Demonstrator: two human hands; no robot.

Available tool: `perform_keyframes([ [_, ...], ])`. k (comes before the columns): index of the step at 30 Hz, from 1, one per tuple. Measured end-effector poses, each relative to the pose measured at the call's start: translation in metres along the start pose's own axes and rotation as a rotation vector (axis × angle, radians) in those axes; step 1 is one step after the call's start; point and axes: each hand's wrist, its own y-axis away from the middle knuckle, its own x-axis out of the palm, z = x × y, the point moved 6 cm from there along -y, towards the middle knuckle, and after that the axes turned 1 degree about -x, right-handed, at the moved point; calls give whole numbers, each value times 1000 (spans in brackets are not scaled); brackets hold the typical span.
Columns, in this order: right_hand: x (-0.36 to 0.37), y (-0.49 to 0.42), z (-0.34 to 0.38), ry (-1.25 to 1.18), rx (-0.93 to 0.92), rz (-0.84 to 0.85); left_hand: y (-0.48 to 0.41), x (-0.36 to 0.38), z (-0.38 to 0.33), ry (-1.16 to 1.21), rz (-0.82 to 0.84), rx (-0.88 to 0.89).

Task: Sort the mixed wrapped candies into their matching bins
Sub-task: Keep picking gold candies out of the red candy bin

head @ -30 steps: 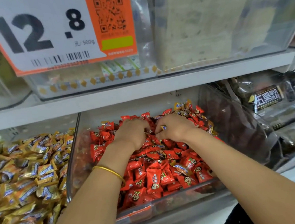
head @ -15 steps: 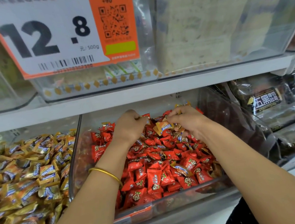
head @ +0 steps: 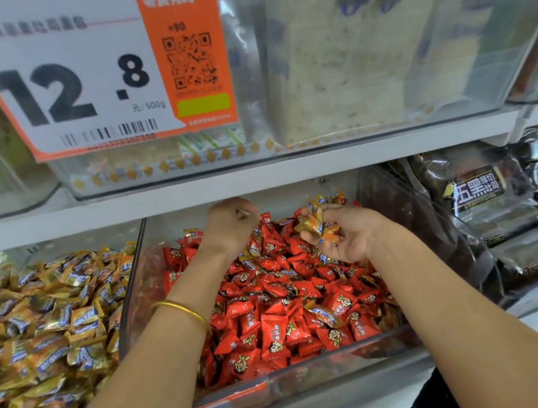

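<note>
The right hand (head: 349, 239), palm up, clutches a bunch of gold-wrapped candies (head: 317, 226) above a clear bin (head: 133, 300) of red candies (head: 272, 330). Just left of it, the left hand (head: 230, 226) hovers with fingers curled; whether it holds anything is unclear. A white shelf edge (head: 259, 178) sits close above both hands. Further left lies a pile of gold candies (head: 44, 327); right of the right hand, dark bread packs (head: 488, 201).

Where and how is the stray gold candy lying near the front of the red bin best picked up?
Pinch the gold candy across its puffed middle, coming down from above and the front. It lies flat on top of the red candies with both long sides exposed, and the bin is open there. Its crimped ends look thin and partly tucked in.
</note>
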Motion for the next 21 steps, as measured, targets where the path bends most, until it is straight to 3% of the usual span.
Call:
perform_keyframes([
  [3, 2, 0, -3, -162, 98, 63, -11, 14, 4, -515, 169, 81],
  [6, 2, 2, -3, -223, 133, 79, -15, 21, 13, -799, 289, 68],
  [16, -1, 2, 4, -182, 110, 145, -13, 21, 10, -843, 221, 146],
  [19, -8, 5, 12, -130, 44, 86, -9, 18, 5, -856, 165, 192],
  [21, -16, 8, 22, 69, -79, -20, -6, 12, -1, -794, 94, 195],
])
